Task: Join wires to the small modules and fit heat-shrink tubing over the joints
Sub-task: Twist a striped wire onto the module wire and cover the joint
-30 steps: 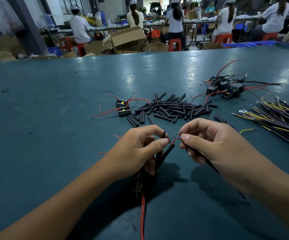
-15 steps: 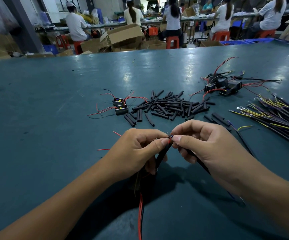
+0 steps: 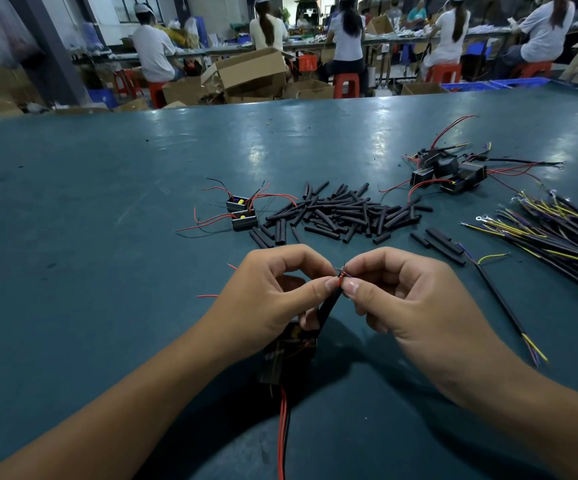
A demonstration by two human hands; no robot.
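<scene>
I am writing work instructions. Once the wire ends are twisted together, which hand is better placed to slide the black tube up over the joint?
Probably the left hand: the heat-shrink tube already lies under its fingers, just below the joint. The right hand only pinches the wire ends from the other side.

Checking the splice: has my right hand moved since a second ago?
Yes. The right hand closed leftward onto the left hand; tubing pile stays put.

A factory floor — capped workers [image 3: 348,39] on stools along benches, cartons [image 3: 251,69] stacked behind.
</scene>
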